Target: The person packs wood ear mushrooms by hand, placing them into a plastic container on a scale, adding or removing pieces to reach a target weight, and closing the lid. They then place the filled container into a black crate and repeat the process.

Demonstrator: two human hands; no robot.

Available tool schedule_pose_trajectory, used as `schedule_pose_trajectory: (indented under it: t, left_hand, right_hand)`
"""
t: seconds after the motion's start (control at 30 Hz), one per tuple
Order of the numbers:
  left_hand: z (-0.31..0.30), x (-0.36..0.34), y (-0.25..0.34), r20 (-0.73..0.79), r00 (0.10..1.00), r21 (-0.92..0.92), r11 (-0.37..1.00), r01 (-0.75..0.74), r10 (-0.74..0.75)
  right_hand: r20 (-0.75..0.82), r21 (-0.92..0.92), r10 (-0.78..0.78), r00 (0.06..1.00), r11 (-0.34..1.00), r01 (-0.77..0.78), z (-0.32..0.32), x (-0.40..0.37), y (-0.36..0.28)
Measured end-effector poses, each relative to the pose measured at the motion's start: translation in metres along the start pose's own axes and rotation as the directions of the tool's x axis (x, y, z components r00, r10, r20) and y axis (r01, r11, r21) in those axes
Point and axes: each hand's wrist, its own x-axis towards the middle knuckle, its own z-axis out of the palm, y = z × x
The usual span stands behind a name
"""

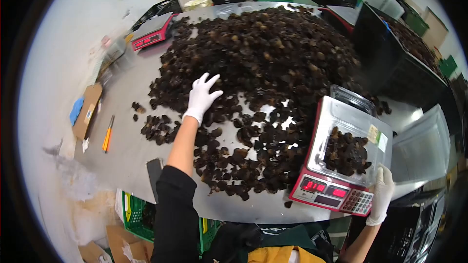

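Observation:
My left hand point(201, 98), in a white glove, reaches to the near-left side of a heap of dark brown, mushroom-like pieces point(273, 44). Its fingers are spread and nothing is held. At the right, my gloved right hand point(382, 197) is closed at the near right corner of a clear plastic tray point(317, 158); the exact grip is partly hidden. That tray rests on a red-and-silver digital scale point(319, 186) and contains a small clump of the same pieces point(347, 152). Red digits glow on the scale's display.
A second scale point(150, 37) stands back left. Clear plastic trays point(423, 143) and a black crate point(404, 63) are at the right. An orange-handled knife or pen point(108, 136), cardboard point(87, 112) and a dark phone-like slab point(155, 175) lie left. A green crate point(139, 226) sits below.

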Motion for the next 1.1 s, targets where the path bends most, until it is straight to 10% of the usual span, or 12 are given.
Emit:
schedule_pose_trajectory:
  t: [0.17,0.23,0.5,0.63,0.77,1.03,1.1]
  left_hand:
    - [0.041,-0.021,0.007,0.115,0.993,-0.194,0.979,0.059,-0.037]
    - [0.034,-0.038,0.041,0.154,0.988,-0.314,0.947,0.073,-0.025]
    - [-0.040,-0.021,0.231,0.193,0.953,-0.669,0.742,-0.046,0.233]
    - [-0.039,-0.023,0.331,0.031,0.801,-0.698,0.587,-0.411,0.598]
    - [0.011,-0.052,0.376,0.252,0.558,-0.599,0.580,-0.552,0.791]
    - [-0.037,-0.041,0.348,0.014,0.805,-0.612,0.642,-0.462,0.593]
    - [-0.034,-0.043,0.312,0.038,0.933,-0.684,0.690,-0.237,0.358]
  right_hand:
    - [0.039,0.081,0.226,0.973,0.970,-0.229,0.000,-0.009,-0.018]
    - [-0.021,-0.040,0.061,0.998,0.997,-0.061,-0.001,-0.008,0.005]
    - [0.119,0.137,0.182,0.976,0.971,-0.198,0.009,-0.014,-0.015]
    - [0.135,0.017,0.256,0.957,0.965,-0.260,0.006,-0.016,-0.028]
    - [0.088,0.023,0.090,0.992,0.995,-0.092,0.003,-0.016,-0.019]
    - [0.060,0.057,0.017,0.998,0.998,-0.021,0.002,-0.011,0.003]
    - [0.068,0.125,0.159,0.985,0.978,-0.166,-0.002,-0.013,-0.020]
